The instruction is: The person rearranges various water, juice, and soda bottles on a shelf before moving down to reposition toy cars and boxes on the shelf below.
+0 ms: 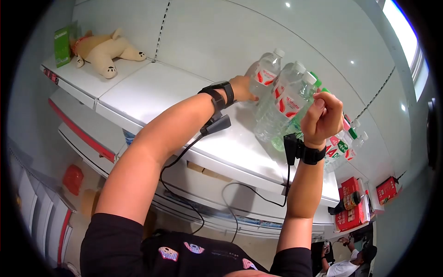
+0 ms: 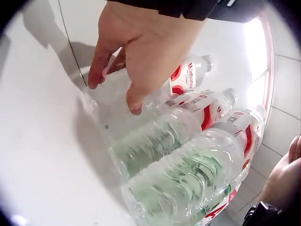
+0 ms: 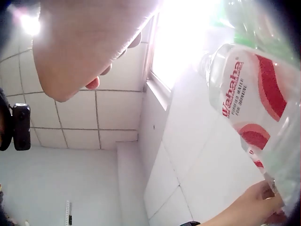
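Note:
My left hand (image 1: 241,88) is at the far-left clear water bottle (image 1: 265,76), which has a white cap and a red and white label. In the left wrist view, the thumb and fingers (image 2: 96,77) hold the bottle's lower part from two sides. Two similar water bottles (image 1: 288,106) stand close beside it in a row. Green-capped bottles (image 1: 315,79) show partly hidden behind them. My right hand (image 1: 323,117) is raised near the row's right side, fingers loosely curled with nothing in them; a water bottle (image 3: 249,89) appears beside it in the right wrist view.
A white shelf (image 1: 152,92) carries the bottles against a white back panel. More labelled bottles (image 1: 341,150) stand at its right. A plush dog (image 1: 104,51) and a green box (image 1: 62,46) sit far left. Red boxes (image 1: 348,212) and another person (image 1: 348,263) are at lower right.

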